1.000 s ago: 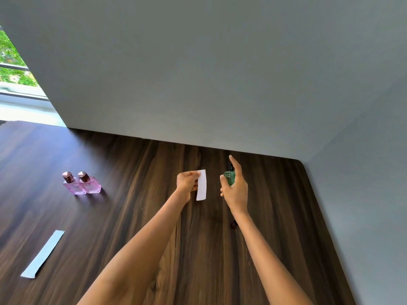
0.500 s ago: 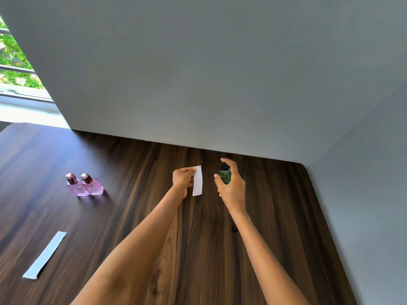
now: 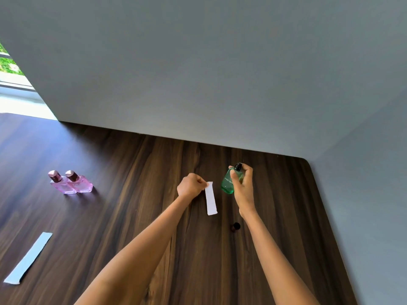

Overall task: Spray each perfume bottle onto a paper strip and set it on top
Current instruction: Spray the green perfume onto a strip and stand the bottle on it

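My left hand (image 3: pixel 191 185) pinches the top end of a white paper strip (image 3: pixel 211 199), which hangs down above the dark wooden table (image 3: pixel 136 194). Just to the right, my right hand (image 3: pixel 243 186) grips a green perfume bottle (image 3: pixel 228 182) with a black spray head, index finger curled over the top and the bottle tilted toward the strip. Its small dark cap (image 3: pixel 235 226) lies on the table below my right wrist. Two pink perfume bottles (image 3: pixel 70 182) with rose-coloured caps stand side by side at the left. A second paper strip (image 3: pixel 28 258) lies flat near the lower left.
A grey wall (image 3: pixel 198 73) runs along the table's far edge and another closes the right side. The table's far right corner is rounded. A bright window (image 3: pixel 13 84) shows at the far left.
Both hands have dropped lower toward the table. The strip now hangs longer below my left fingers. The green bottle is tilted, with more of its body showing, and my index finger is curled over the spray head.
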A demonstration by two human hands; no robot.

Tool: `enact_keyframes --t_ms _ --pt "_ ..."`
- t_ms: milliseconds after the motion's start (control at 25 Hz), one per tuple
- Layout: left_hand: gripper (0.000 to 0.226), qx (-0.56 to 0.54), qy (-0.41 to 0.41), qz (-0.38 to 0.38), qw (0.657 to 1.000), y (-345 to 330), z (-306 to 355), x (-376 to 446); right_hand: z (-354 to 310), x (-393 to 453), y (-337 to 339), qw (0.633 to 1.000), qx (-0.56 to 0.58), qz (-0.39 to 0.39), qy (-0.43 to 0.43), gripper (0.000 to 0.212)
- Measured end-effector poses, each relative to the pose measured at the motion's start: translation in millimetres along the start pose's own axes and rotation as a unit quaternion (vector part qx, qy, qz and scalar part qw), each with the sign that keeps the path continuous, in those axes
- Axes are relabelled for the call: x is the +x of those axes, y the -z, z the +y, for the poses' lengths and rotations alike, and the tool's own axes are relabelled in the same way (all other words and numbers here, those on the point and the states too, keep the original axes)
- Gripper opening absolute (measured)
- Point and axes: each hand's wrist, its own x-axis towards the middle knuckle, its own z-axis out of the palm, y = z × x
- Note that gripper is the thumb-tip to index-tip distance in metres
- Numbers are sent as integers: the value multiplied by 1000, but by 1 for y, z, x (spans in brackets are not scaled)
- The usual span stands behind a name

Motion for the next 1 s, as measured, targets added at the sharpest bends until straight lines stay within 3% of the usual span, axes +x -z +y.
enact_keyframes --t_ms 160,480,800,1000 --pt "15 48 -50 89 994 -6 5 19 10 25 1 997 -62 -16 41 34" --pt "16 154 -181 161 958 -23 -13 31 31 59 -16 980 -142 -96 101 33" --pt "19 160 -186 184 952 -26 -17 27 40 67 -22 961 -202 -138 131 34" --pt "23 156 -176 183 955 -23 -13 13 30 59 -16 967 -190 -147 90 58"
